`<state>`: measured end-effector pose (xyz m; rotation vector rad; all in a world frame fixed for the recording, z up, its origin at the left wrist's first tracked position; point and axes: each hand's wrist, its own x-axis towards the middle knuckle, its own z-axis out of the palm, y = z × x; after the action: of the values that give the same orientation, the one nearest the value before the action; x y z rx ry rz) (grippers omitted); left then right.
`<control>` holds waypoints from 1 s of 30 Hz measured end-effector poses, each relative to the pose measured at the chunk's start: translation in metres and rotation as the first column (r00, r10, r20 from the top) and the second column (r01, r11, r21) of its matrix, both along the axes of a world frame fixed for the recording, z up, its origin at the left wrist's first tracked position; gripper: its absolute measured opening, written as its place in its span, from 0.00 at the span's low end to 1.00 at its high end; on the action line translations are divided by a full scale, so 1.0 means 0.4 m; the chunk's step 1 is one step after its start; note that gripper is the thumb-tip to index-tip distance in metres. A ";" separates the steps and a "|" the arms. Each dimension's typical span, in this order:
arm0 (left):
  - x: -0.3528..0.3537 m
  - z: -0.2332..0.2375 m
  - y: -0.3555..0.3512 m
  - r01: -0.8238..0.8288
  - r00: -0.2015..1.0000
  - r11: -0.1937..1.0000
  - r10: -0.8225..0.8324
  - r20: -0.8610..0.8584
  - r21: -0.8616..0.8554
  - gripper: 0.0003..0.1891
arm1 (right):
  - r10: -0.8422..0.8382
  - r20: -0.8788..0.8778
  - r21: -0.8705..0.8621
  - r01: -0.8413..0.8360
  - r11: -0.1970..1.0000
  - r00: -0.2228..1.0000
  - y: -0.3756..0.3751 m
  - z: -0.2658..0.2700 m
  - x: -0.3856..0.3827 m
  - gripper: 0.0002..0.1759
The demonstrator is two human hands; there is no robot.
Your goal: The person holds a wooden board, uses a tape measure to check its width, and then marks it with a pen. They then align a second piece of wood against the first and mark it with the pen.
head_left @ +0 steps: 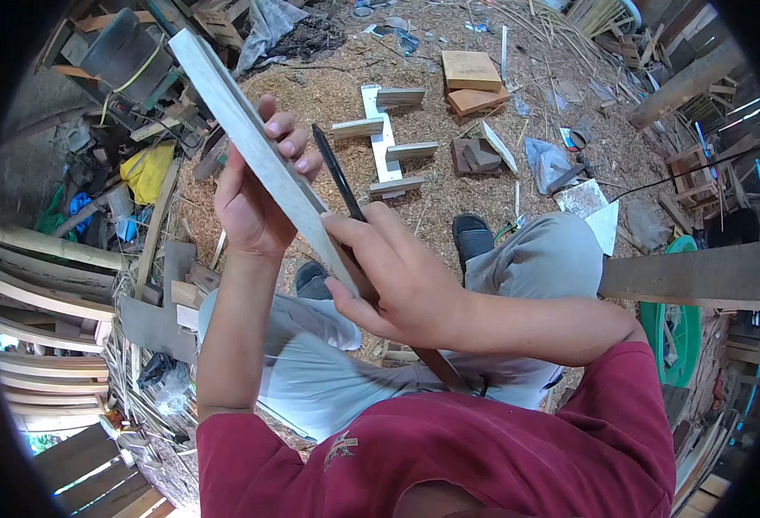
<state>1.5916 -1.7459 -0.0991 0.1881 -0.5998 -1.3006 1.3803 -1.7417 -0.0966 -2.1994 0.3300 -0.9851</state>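
A long wooden strip (246, 129) is held slanted in front of my chest, its pale far end up at the left. My left hand (259, 194) is curled round its upper part, the thumb on one side and the fingertips on the other. My right hand (410, 268) pinches the strip lower down. A slim black pen (338, 171) sticks up from between the fingers of that same hand. The lower end of the strip is partly hidden behind the right hand.
On the shavings-covered ground ahead lies a white slatted wooden piece (383, 129). Beyond it are a square wooden block (471, 69) and a dark block (477, 157). A thick plank (691, 278) and a green basin (689, 345) stand at my right. Curved wood pieces (52, 367) are stacked left.
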 end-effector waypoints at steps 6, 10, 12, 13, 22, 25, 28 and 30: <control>-0.005 0.001 0.003 -0.020 0.998 1.000 0.020 0.053 0.008 0.28 | -0.015 0.018 -0.031 0.016 0.999 1.000 0.002 -0.005 -0.003 0.37; -0.009 0.002 0.003 -0.041 0.997 0.999 0.039 0.062 0.022 0.27 | -0.004 -0.002 -0.033 0.004 0.999 1.000 0.001 0.004 -0.007 0.33; -0.014 0.006 0.002 -0.056 0.997 0.998 0.054 0.063 0.039 0.27 | -0.015 0.000 -0.049 0.015 0.999 1.000 0.000 0.001 -0.007 0.33; -0.016 0.007 0.002 -0.064 0.996 0.997 0.061 0.064 0.047 0.27 | -0.021 0.002 -0.057 0.021 0.998 1.000 0.000 0.000 -0.007 0.33; -0.018 0.007 0.008 -0.103 0.992 0.992 0.097 0.086 0.071 0.27 | -0.014 -0.026 -0.037 0.013 0.999 1.000 0.003 -0.002 -0.007 0.33; -0.017 0.008 0.008 -0.108 0.991 0.991 0.102 0.081 0.074 0.26 | -0.017 -0.016 -0.043 0.016 0.999 1.000 0.003 -0.001 -0.006 0.33; -0.019 0.009 0.008 -0.130 0.987 0.988 0.121 0.107 0.086 0.27 | -0.034 0.007 -0.070 0.035 0.997 0.999 0.002 -0.006 -0.002 0.33; -0.020 0.011 0.007 -0.140 0.983 0.986 0.127 0.129 0.093 0.27 | -0.024 -0.028 -0.053 0.023 0.998 0.999 0.002 -0.001 -0.006 0.34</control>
<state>1.5838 -1.7432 -0.0946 0.3886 -0.6153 -1.1957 1.3778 -1.7409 -0.0969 -2.2640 0.3475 -0.9855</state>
